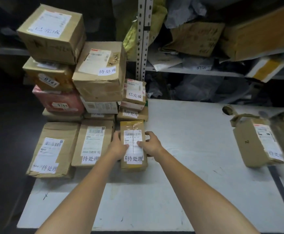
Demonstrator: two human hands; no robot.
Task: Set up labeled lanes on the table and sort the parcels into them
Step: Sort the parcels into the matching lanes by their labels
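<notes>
A narrow brown parcel point(133, 164) with a white shipping label and a handwritten tag lies on the white table point(180, 191). My left hand point(118, 146) grips its left edge and my right hand point(150, 145) grips its right edge, thumbs on the label. Two flat tagged parcels point(53, 149) point(94, 142) lie side by side to its left. Behind them rises a stack of tagged boxes point(100, 71). A separate tagged parcel point(256, 142) lies at the table's right.
A black tape line point(281, 190) runs along the table's right part. Metal shelving point(143, 39) behind the table holds boxes and grey bags. A small roll-like object point(227, 109) sits at the far right of the table. Bare tabletop lies between the parcels.
</notes>
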